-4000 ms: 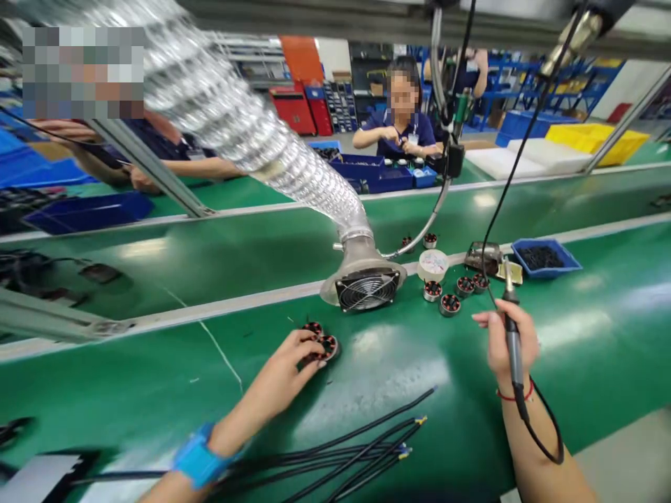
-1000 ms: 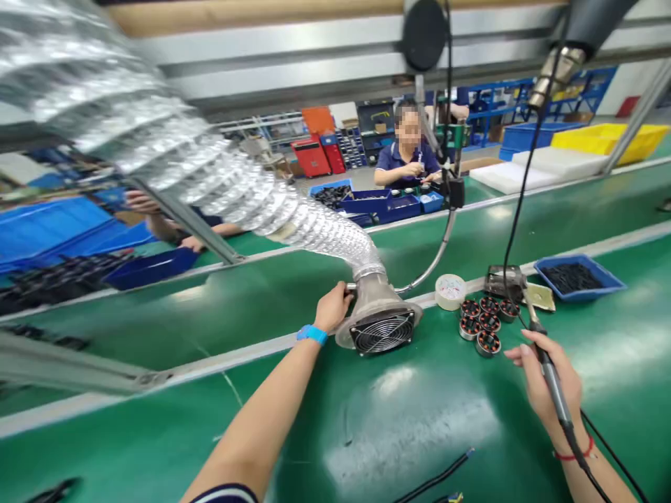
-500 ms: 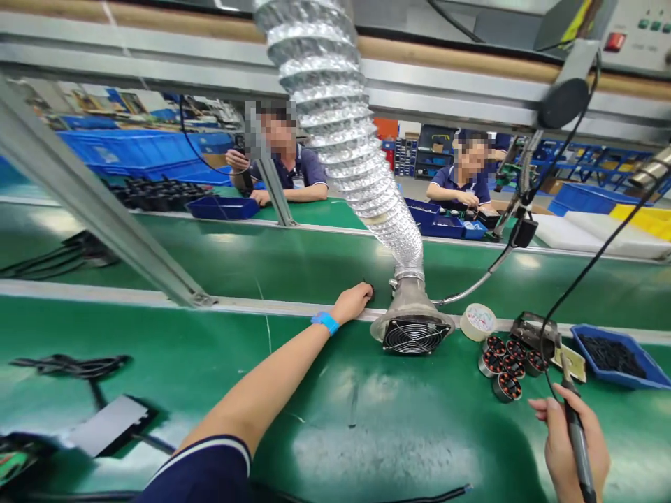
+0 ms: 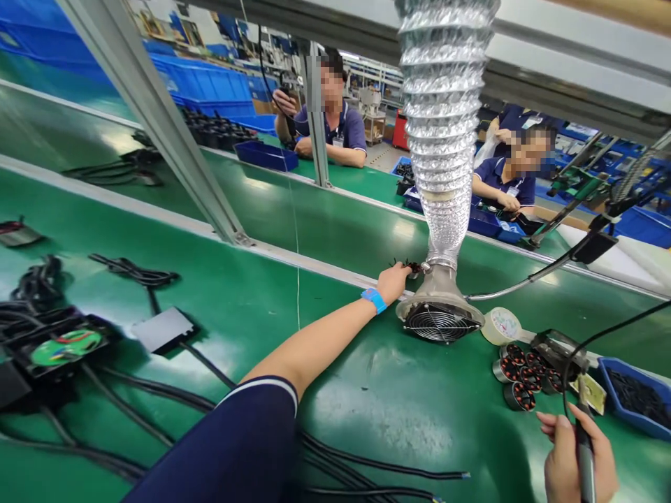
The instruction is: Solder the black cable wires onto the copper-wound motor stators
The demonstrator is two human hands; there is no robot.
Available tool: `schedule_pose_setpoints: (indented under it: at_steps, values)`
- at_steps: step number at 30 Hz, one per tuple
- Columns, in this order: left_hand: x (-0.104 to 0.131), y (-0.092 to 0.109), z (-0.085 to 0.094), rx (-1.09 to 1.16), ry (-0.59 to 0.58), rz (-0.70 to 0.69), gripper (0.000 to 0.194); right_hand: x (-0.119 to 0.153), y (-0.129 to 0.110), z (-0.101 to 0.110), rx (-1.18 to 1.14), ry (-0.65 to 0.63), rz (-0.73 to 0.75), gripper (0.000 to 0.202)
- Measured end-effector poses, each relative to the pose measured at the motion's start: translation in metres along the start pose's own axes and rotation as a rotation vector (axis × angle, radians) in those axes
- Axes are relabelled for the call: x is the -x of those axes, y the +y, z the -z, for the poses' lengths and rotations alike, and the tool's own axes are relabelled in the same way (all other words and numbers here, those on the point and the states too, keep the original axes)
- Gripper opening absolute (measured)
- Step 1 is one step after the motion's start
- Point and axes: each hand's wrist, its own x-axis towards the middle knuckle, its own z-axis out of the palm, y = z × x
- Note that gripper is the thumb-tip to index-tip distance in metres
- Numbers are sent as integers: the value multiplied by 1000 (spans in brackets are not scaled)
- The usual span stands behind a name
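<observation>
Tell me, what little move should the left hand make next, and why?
Perhaps the left hand should draw the small dark part back over the rail. Its fingers are right at that part, on the far side, while the right hand holds the soldering iron on the near side.

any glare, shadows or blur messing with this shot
In the head view: glare on the green bench below the fan grille, glints along the foil duct, a darker shadow left of the right hand, soft detail in the black cables at far left.
</observation>
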Motion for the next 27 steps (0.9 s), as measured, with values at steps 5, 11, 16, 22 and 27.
schedule_pose_setpoints:
  at_steps: [5,11,16,22,27]
  values:
    - [0,10,5,-7,-5,92,42,0,-2,-2,16,-15,25,46]
    - [-22,20,11,-42,-69,222,39,-1,3,-3,40,-3,22,49]
    - [-30,18,27,-24,-94,262,39,-6,5,-3,23,-13,10,51]
    - [12,-8,81,-3,-82,131,31,-2,-2,-1,-52,10,97,43]
    - [94,-32,137,-4,-236,-33,36,17,-21,2,-165,44,216,31]
